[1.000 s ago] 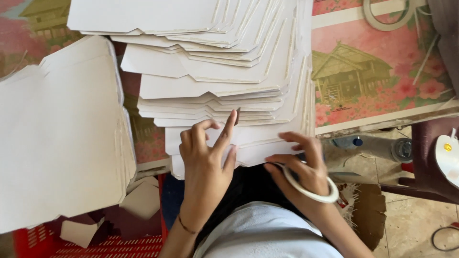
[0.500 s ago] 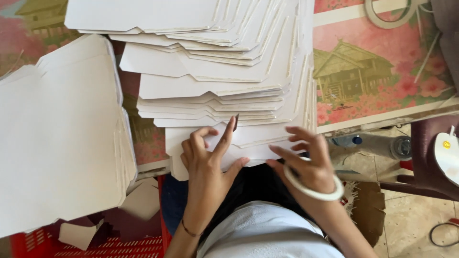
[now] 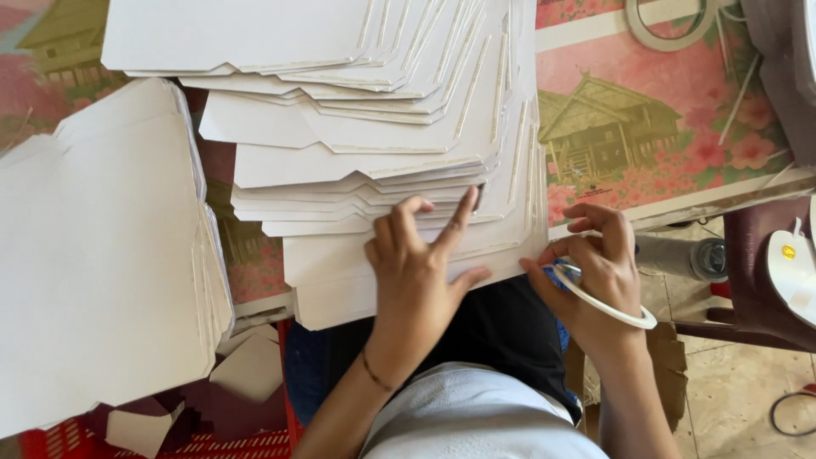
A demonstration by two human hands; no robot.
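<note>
A fanned stack of white die-cut card sheets (image 3: 357,153) lies on a table with a pink flowered cloth (image 3: 646,119). My left hand (image 3: 421,272) rests flat on the lowest sheets, fingers spread and the index finger stretched up toward the sheet edges. My right hand (image 3: 599,259) is at the stack's lower right corner. Its fingers are curled around a thin white tape ring (image 3: 614,308), and the fingertips touch the sheet's edge. Something small and blue shows beside those fingers.
A second pile of white sheets (image 3: 93,255) lies at the left. Card scraps (image 3: 246,370) sit above a red crate (image 3: 68,438). Another tape ring (image 3: 671,30) lies at the top right. A bottle (image 3: 701,257), a dark red chair (image 3: 756,255) and a white device (image 3: 795,272) are at the right.
My right hand has shifted right and slightly up, from the sheet's lower edge to its right corner, carrying the ring. My left hand has slid a little up the stack.
</note>
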